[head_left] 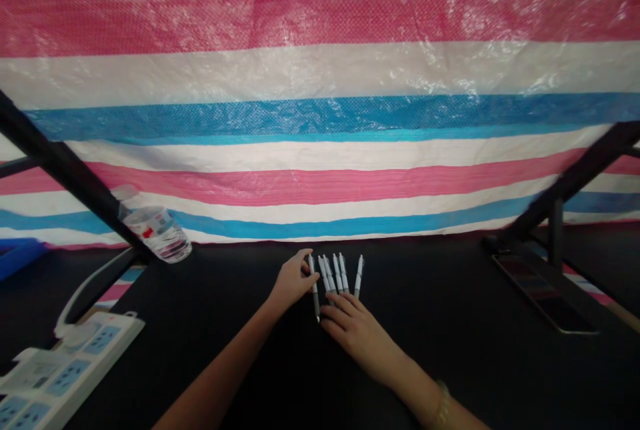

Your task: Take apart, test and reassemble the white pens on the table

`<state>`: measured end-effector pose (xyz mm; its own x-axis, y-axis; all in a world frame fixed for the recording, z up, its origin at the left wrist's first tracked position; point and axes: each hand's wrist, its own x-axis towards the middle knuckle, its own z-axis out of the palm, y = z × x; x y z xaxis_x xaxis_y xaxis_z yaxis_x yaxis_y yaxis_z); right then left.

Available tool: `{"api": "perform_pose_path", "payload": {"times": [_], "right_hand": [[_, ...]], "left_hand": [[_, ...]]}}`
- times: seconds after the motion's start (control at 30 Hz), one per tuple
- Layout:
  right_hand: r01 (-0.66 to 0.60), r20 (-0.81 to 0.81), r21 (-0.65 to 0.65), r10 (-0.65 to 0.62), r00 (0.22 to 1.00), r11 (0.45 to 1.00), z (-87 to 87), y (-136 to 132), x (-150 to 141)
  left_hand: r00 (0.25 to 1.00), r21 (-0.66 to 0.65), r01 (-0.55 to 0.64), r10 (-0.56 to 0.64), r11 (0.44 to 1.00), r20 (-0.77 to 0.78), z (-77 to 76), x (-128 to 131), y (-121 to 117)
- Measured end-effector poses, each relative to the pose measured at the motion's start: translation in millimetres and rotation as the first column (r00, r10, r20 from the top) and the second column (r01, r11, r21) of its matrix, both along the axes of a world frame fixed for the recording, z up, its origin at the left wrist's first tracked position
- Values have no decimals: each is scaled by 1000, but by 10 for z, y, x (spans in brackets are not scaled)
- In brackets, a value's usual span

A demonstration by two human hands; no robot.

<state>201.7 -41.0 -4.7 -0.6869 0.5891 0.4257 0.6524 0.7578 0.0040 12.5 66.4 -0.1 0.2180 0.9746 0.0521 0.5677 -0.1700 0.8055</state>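
Observation:
Several white-and-grey click pens lie side by side in a row on the black tabletop, tips toward me. My left hand [294, 278] is closed on the leftmost pen [315, 291], its thumb and index finger at the pen's upper part. My right hand [354, 327] lies palm down with fingers stretched over the lower ends of the middle pens [338, 271], hiding their tips. At the right end of the row, one pen [359, 275] lies a little apart from the others. A beaded bracelet [443, 405] circles my right wrist.
A white power strip [95, 363] with a plugged-in cable lies at left. Behind it a clear plastic cup [159, 233] stands by a black frame bar [75, 180]. A phone [543, 293] lies at right. Striped plastic sheeting [320, 190] hangs behind the table.

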Motion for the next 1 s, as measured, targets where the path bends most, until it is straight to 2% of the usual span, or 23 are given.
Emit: {"api": "perform_pose_path", "payload": {"times": [0.27, 0.43, 0.53, 0.63, 0.7, 0.8, 0.9, 1.0], "right_hand": [[13, 38, -41, -12, 999, 999, 23, 3, 17], [-22, 25, -3, 22, 999, 1000, 97, -2, 23], [-65, -65, 65, 69, 996, 996, 151, -25, 27], [-62, -312, 117, 96, 945, 991, 173, -62, 64], [-5, -527, 86, 50, 848, 996, 158, -81, 104], [186, -788, -28, -136, 601, 982, 114, -79, 156], [329, -898, -154, -271, 347, 932, 87, -43, 182], [324, -923, -312, -366, 118, 893, 110, -6, 196]], "left_hand": [[985, 62, 39, -28, 997, -169, 31, 47, 56], [978, 88, 68, -49, 994, -205, 30, 93, 52], [981, 92, 70, -52, 993, -187, 60, 99, -1], [989, 92, 55, -42, 994, -144, 124, 57, -105], [994, 89, 36, -26, 995, -110, 172, -11, -201], [997, 79, -1, 7, 997, -83, 226, -154, -371], [997, 11, 26, -25, 1000, -77, 235, -265, -540], [991, -88, 136, -137, 987, -1, 204, -272, -659]]}}
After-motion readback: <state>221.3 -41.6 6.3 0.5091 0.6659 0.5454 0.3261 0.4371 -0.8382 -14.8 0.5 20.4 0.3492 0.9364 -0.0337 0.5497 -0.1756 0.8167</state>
